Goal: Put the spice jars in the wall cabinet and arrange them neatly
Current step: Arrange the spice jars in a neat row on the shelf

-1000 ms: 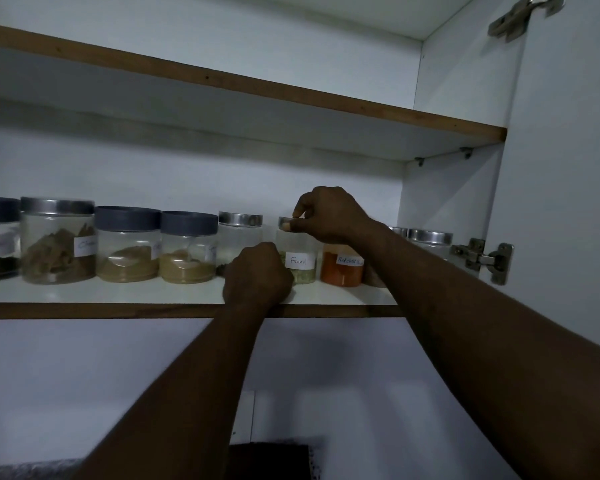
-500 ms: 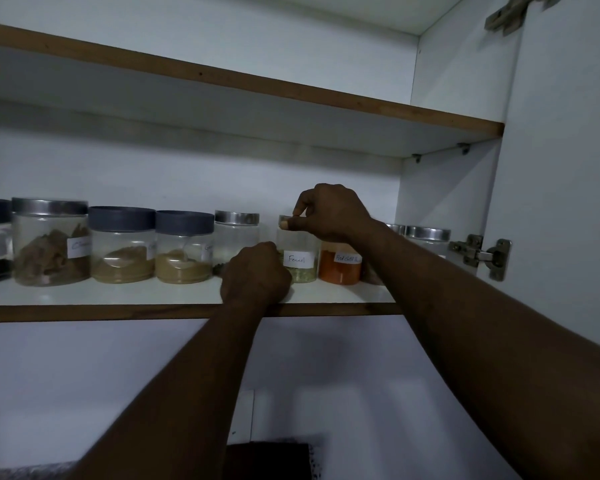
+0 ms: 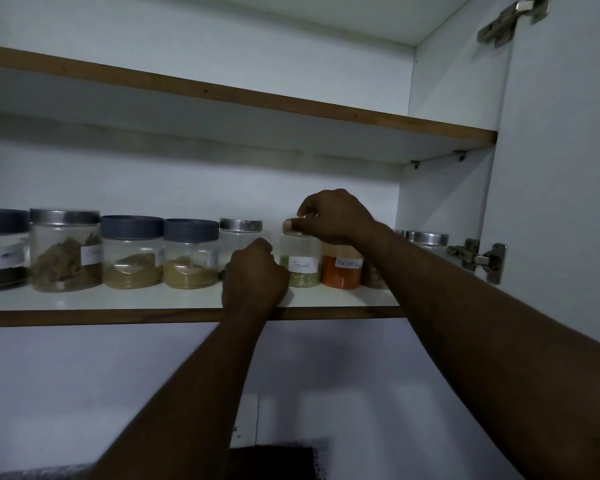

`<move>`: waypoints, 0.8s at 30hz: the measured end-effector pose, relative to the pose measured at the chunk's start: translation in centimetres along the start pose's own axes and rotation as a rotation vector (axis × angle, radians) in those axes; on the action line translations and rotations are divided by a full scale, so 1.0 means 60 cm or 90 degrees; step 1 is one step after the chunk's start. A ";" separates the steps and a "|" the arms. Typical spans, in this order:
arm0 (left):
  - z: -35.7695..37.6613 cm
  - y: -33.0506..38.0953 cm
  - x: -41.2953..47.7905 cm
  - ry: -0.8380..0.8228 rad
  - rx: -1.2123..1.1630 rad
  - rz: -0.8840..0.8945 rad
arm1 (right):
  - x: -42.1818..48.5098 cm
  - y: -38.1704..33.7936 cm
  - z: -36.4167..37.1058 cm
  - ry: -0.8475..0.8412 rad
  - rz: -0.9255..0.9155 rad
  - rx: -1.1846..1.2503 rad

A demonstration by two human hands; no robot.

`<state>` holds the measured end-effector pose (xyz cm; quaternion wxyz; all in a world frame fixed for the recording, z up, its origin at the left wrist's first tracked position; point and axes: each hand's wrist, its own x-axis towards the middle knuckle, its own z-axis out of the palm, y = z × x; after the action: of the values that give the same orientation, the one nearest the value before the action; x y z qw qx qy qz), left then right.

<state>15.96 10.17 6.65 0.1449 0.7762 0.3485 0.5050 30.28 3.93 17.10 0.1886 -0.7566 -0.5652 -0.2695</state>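
A row of clear spice jars stands on the lower cabinet shelf (image 3: 174, 301). My right hand (image 3: 333, 216) pinches the lid of the small "Fennel" jar (image 3: 300, 265) from above. An orange powder jar (image 3: 342, 270) stands just to its right. My left hand (image 3: 253, 271) is curled at the shelf's front. It sits between a silver-lidded jar (image 3: 240, 233) and the Fennel jar, hiding the lower part of the silver-lidded one. Its fingers are out of sight, so what it holds is unclear. Further left stand two grey-lidded powder jars (image 3: 132, 254) (image 3: 190, 258), a bark-filled jar (image 3: 65, 251) and a dark-filled jar (image 3: 0, 251).
More silver-lidded jars (image 3: 426, 237) stand at the far right behind my right forearm. The open cabinet door (image 3: 561, 168) with its hinges (image 3: 478, 258) is on the right. An upper shelf (image 3: 243, 98) hangs above. A dark object (image 3: 271, 462) lies below.
Both hands keep their places on and beside the Fennel jar. Only the view shifts slightly.
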 end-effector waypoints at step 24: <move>-0.080 -0.095 0.017 -0.126 0.167 0.011 | 0.054 -0.141 0.056 -0.018 -0.087 -0.055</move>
<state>9.71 14.35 6.24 0.0714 0.8374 0.3888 0.3775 23.53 10.82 16.29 0.1285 -0.7275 -0.6059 -0.2951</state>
